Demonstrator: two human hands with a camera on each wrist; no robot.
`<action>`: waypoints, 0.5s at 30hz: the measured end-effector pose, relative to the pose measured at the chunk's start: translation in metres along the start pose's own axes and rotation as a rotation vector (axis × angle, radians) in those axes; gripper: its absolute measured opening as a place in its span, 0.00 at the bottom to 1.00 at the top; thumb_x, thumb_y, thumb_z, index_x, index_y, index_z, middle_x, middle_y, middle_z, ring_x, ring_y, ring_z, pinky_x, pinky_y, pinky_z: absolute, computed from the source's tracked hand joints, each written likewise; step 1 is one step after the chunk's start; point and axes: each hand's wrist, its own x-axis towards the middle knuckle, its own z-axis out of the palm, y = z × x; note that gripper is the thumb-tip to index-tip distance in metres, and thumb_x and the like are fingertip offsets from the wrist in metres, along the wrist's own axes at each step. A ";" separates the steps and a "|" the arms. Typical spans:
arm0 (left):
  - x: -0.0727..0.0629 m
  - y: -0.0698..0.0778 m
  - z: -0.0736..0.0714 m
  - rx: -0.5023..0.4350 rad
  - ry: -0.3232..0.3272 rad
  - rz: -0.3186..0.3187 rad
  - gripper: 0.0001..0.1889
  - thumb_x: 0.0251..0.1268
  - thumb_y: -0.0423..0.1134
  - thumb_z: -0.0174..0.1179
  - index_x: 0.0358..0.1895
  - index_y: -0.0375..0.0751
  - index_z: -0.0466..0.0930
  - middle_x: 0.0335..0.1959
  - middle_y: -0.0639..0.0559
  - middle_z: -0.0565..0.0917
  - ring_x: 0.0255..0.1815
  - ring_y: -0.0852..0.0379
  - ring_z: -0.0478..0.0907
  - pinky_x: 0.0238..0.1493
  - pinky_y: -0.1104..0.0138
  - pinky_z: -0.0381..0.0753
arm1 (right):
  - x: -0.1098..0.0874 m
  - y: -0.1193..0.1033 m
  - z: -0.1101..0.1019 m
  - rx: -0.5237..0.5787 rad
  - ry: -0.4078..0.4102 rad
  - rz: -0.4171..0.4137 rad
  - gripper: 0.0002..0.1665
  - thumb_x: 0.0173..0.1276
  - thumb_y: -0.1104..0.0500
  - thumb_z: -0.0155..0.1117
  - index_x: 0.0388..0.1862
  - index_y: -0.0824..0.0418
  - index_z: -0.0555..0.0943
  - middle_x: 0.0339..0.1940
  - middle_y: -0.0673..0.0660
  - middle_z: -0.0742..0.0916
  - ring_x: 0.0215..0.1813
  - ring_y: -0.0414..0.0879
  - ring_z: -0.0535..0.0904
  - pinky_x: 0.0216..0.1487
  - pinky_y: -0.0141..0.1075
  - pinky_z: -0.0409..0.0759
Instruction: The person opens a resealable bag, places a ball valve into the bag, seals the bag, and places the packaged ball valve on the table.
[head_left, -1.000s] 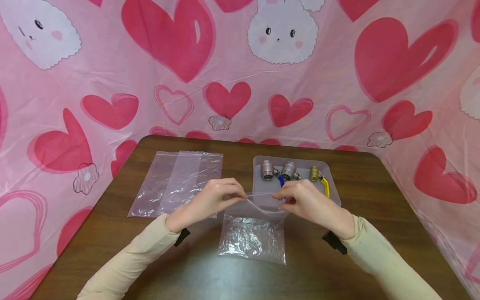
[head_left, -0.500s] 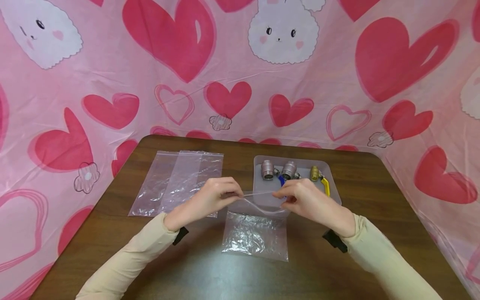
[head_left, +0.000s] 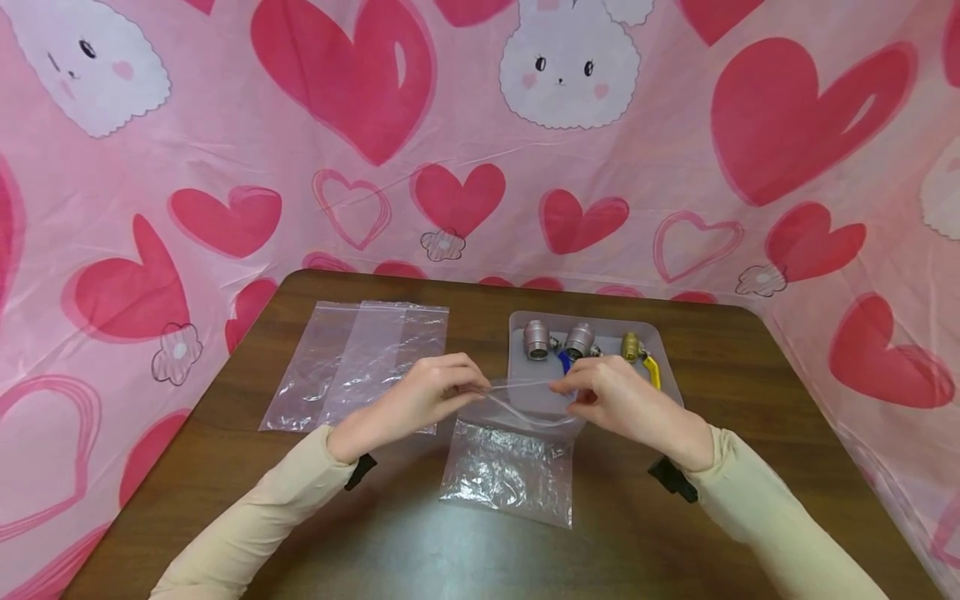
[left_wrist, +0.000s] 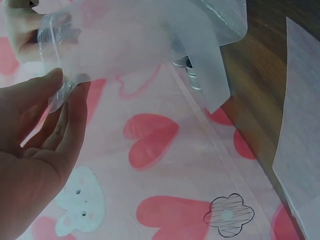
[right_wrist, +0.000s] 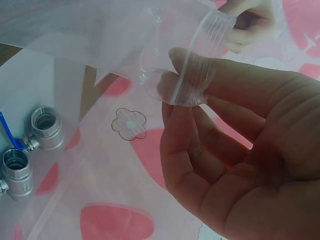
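A clear zip bag hangs from both hands over the table, its mouth at the top spread into a loop. The left hand pinches one end of the mouth between thumb and fingertips. At the other end, the right hand pinches the rim, and in the right wrist view its thumb lies against the zip strip. The bag's lower part looks flat, with nothing inside it. In the left wrist view the bag's film stretches between the two hands.
Behind the right hand, a translucent tray holds two silver ball valves, a blue handle showing, and a brass ball valve with a yellow handle. More clear zip bags lie overlapping at the left. A heart-patterned cloth encloses the table.
The bag shifts slightly in the two hands, its lower end swaying a little right and then back. Both hands keep their pinch and hardly move.
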 end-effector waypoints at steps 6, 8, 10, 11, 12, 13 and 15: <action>-0.003 0.000 -0.003 -0.003 -0.037 -0.008 0.06 0.55 0.26 0.70 0.35 0.38 0.88 0.35 0.51 0.87 0.37 0.60 0.85 0.41 0.76 0.83 | 0.000 -0.001 -0.001 0.012 -0.038 0.024 0.20 0.52 0.69 0.77 0.47 0.64 0.88 0.35 0.54 0.89 0.30 0.34 0.79 0.32 0.23 0.80; -0.003 0.000 -0.003 0.003 -0.041 -0.004 0.06 0.55 0.27 0.70 0.36 0.38 0.87 0.36 0.52 0.87 0.37 0.60 0.85 0.41 0.76 0.83 | 0.000 -0.001 -0.001 -0.001 -0.042 0.029 0.22 0.51 0.68 0.78 0.48 0.64 0.88 0.34 0.54 0.88 0.29 0.34 0.79 0.32 0.23 0.80; -0.004 0.000 -0.003 0.006 -0.036 0.004 0.06 0.56 0.27 0.70 0.36 0.39 0.87 0.36 0.51 0.88 0.38 0.60 0.85 0.41 0.75 0.84 | 0.000 -0.001 -0.001 -0.012 -0.041 0.039 0.23 0.51 0.68 0.78 0.49 0.63 0.87 0.35 0.53 0.89 0.29 0.34 0.79 0.32 0.24 0.80; -0.004 -0.001 -0.003 0.007 -0.032 0.008 0.06 0.55 0.27 0.70 0.36 0.39 0.87 0.36 0.51 0.88 0.37 0.60 0.85 0.41 0.75 0.84 | -0.001 -0.001 -0.001 -0.018 -0.036 0.042 0.23 0.51 0.68 0.78 0.49 0.63 0.87 0.36 0.54 0.89 0.29 0.35 0.81 0.32 0.24 0.81; -0.004 -0.001 -0.004 0.009 -0.024 0.012 0.06 0.55 0.27 0.70 0.36 0.39 0.87 0.36 0.51 0.88 0.37 0.60 0.85 0.41 0.75 0.84 | -0.001 -0.001 -0.001 -0.022 -0.033 0.047 0.23 0.51 0.69 0.78 0.49 0.63 0.88 0.36 0.54 0.90 0.30 0.36 0.83 0.32 0.24 0.81; -0.004 -0.002 -0.004 0.010 -0.016 0.016 0.07 0.55 0.27 0.70 0.36 0.38 0.87 0.35 0.51 0.89 0.37 0.60 0.86 0.40 0.74 0.84 | -0.001 -0.001 -0.002 -0.027 -0.030 0.048 0.22 0.51 0.69 0.78 0.48 0.63 0.88 0.37 0.54 0.91 0.32 0.38 0.84 0.33 0.25 0.82; -0.004 -0.003 -0.004 0.014 0.000 0.022 0.07 0.54 0.26 0.70 0.36 0.38 0.88 0.35 0.50 0.89 0.36 0.59 0.86 0.40 0.73 0.85 | -0.002 0.000 -0.003 -0.026 -0.028 0.048 0.20 0.51 0.69 0.77 0.46 0.62 0.89 0.39 0.55 0.92 0.35 0.42 0.87 0.34 0.27 0.84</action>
